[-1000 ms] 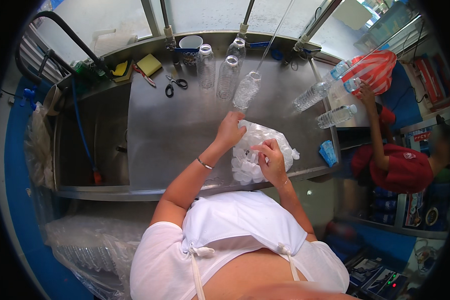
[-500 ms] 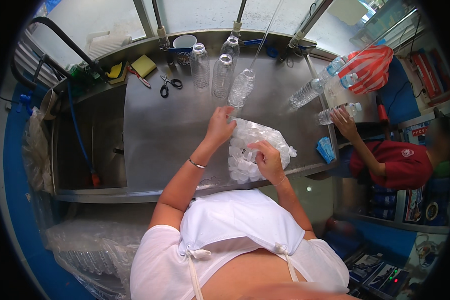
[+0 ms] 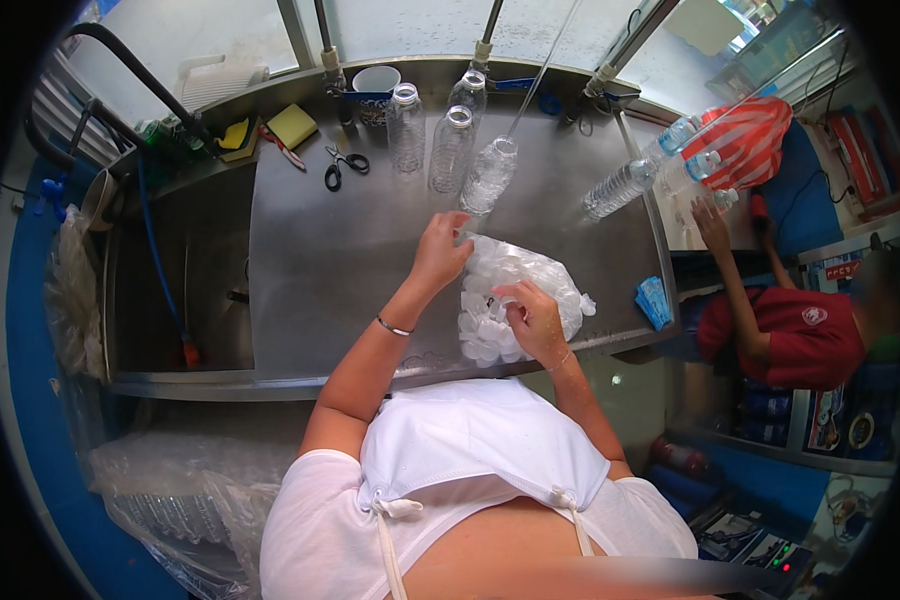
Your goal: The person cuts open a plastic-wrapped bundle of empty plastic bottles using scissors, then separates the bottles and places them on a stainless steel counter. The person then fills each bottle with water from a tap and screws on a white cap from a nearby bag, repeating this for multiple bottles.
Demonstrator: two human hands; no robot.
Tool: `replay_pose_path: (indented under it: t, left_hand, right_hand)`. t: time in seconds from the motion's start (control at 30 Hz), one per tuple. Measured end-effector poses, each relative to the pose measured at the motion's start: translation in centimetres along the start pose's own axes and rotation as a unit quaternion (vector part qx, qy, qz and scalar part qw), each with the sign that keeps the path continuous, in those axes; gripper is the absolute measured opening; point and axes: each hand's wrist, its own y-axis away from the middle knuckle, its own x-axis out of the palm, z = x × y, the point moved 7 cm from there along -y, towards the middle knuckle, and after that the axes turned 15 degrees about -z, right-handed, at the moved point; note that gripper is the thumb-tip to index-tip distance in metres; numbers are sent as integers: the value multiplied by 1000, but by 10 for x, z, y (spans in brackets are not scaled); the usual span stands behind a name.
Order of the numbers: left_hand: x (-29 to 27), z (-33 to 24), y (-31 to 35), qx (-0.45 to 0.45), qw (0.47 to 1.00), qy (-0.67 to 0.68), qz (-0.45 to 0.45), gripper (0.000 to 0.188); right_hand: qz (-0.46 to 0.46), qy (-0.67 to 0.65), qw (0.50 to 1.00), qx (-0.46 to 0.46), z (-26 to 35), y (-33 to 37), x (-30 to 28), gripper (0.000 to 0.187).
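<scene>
My left hand point(image 3: 444, 245) hovers over the steel counter with thumb and fingers apart, holding nothing. Just beyond its fingertips a clear plastic bottle point(image 3: 490, 178) leans, with a thin pale line, a tube or a stream, running down to its mouth. My right hand point(image 3: 536, 318) is bent over a clear plastic bag point(image 3: 535, 268) of white bottle caps point(image 3: 482, 340). Its thumb and forefinger are curved with a gap between them, and I see nothing held. Three open clear bottles point(image 3: 454, 150) stand behind the leaning one.
Black scissors point(image 3: 344, 167), a yellow sponge point(image 3: 291, 127) and a white cup point(image 3: 376, 82) lie farther back. A sink point(image 3: 185, 270) is at left. Capped bottles point(image 3: 620, 188), a blue packet point(image 3: 654, 302) and a red-striped bag point(image 3: 745, 150) are at right, near a co-worker in a red shirt point(image 3: 805, 335).
The co-worker's hand has moved a bottle away from the counter's right side, toward the striped bag. My hands have hardly moved. The view has shifted slightly.
</scene>
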Motion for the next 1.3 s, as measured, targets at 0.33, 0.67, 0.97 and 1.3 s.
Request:
replay_pose_path:
  t: [0.33,0.67,0.97,1.3]
  left_hand:
    - [3,-17,-17,97,993,-24,-66,66]
    - [37,-25,-36,81,988,-13,-133,86]
    - [43,-27,-45,121,976,-118,-140,78]
    - [42,-31,-43,142,967,-168,-128,77]
  right_hand:
    - [18,-7,1000,8,3,0,4,34]
    - [5,-18,999,27,0,0,3,32]
    - [54,5,999,7,-3,4,12,28]
    - [64,22,998,-8,-9,4,23,25]
